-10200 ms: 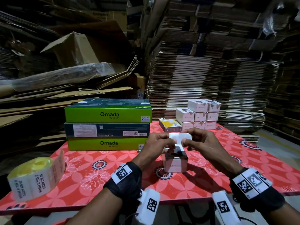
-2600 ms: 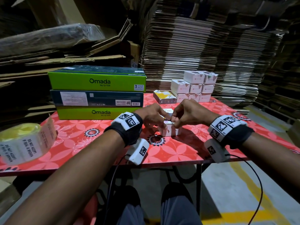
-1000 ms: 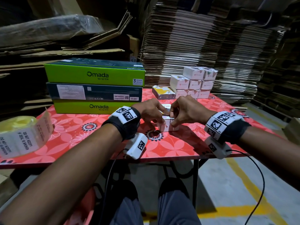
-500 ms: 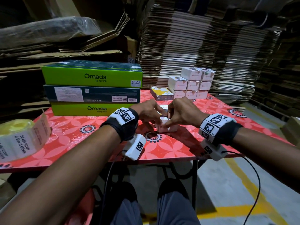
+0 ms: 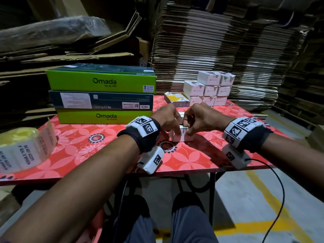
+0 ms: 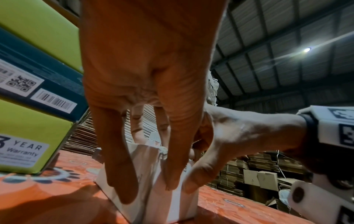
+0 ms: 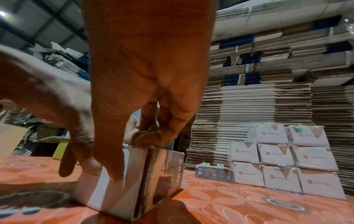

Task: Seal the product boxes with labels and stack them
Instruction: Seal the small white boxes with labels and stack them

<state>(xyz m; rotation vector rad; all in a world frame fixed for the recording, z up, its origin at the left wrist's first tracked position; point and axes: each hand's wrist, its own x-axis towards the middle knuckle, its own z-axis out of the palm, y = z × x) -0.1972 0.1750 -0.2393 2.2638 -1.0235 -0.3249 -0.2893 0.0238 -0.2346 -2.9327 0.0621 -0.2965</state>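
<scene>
Both hands clamp one white product box (image 5: 182,135) on the table (image 5: 201,155): left hand (image 5: 166,118) at 9 o'clock, right hand (image 5: 201,118) at 3 o'clock, each grip curled round it.

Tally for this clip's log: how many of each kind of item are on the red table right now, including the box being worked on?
Small white product boxes: 9 (8 in the stack, plus the box being sealed)
Yellow-topped small box: 1
Large Omada boxes: 3
Label roll: 1
Total: 14
</scene>
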